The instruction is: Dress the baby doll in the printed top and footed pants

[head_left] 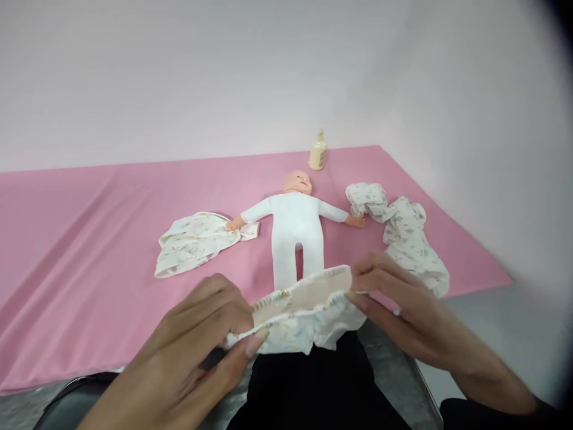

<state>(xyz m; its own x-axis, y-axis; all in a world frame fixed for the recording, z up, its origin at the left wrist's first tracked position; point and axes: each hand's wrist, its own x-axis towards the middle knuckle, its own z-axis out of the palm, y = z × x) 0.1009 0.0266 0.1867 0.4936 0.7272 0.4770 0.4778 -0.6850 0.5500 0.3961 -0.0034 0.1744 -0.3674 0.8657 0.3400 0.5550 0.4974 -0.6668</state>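
Small white patterned baby pants point(290, 334) hang between my two hands, their gathered waistband stretched partly open toward me. My left hand point(201, 334) pinches the left end of the waistband, thumb in front and fingers behind. At the right end, my right hand point(394, 298) grips the band the same way. Just beyond the pants a baby doll point(298, 224) in a white body lies on its back, arms spread to both sides. The pants hide the lower ends of its legs.
A pink sheet point(111, 239) covers the table. Left of the doll lies a patterned baby top point(192, 242), under the doll's hand. Crumpled patterned clothing point(414, 239) lies on the right. A cream pump bottle point(318, 152) stands behind the doll's head, near the wall point(201, 77).
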